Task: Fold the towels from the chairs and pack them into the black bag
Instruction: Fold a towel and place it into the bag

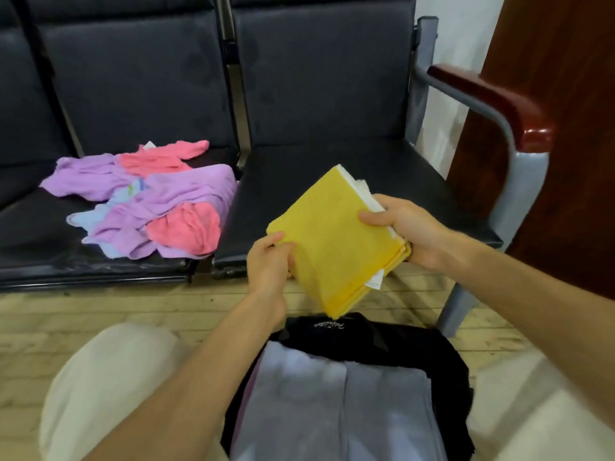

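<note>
Both hands are gripping the folded yellow towel just above the far rim of the black bag, the left hand pinching its left edge and the right hand clamping its layered right edge, lowest corner pointing at the open mouth. Inside the bag grey folded towels are lying, and a loose purple, pink and blue pile is lying on the chair seat beyond the bag, leftward. A white label is sticking out of the towel's lower edge and white script is showing on the bag's rim, both unreadable.

Black padded chairs, red-brown armrest, pale plank floor, white wall, brown wooden panel.
</note>
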`<state>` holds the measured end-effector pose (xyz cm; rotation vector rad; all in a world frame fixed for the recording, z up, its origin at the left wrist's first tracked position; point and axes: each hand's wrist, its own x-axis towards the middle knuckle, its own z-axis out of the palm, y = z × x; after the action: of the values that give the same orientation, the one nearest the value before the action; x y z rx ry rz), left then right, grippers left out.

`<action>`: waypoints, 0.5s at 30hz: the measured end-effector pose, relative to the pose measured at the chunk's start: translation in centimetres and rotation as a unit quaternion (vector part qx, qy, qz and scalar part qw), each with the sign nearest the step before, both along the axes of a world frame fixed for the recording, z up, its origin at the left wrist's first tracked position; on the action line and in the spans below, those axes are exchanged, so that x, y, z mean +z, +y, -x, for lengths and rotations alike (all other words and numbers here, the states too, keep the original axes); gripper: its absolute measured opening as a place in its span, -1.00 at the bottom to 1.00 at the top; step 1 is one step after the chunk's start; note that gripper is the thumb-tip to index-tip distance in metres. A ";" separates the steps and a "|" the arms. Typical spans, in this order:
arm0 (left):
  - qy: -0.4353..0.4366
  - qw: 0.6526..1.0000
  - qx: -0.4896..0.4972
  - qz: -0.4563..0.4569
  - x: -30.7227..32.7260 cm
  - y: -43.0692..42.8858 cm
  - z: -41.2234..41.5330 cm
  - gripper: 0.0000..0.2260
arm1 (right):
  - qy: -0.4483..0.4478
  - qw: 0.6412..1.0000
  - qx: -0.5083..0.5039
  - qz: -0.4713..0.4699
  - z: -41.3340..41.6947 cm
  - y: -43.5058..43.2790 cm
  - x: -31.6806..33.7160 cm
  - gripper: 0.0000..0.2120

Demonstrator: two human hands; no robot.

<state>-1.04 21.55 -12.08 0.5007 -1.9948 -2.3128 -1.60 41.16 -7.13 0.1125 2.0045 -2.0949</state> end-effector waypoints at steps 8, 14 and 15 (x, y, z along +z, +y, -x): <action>-0.107 0.950 -0.160 -0.247 0.2 -1.3 -2.0 -0.46 | 0.045 0.978 0.027 0.201 -3.8 -1.7 1.0 -0.62; -0.117 0.925 -0.276 -0.233 -0.5 -1.5 -4.1 -0.51 | -0.042 0.979 -0.004 0.201 -7.4 -0.2 -1.7 -0.60; -0.120 0.933 -0.273 -0.202 -0.7 -1.4 -4.4 -0.52 | -0.065 0.979 -0.022 0.194 -7.9 0.2 -2.2 -0.61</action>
<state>3.37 20.14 -12.82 0.2707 -1.9419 -3.1791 6.28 41.38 -9.35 0.2185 1.5011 -2.3918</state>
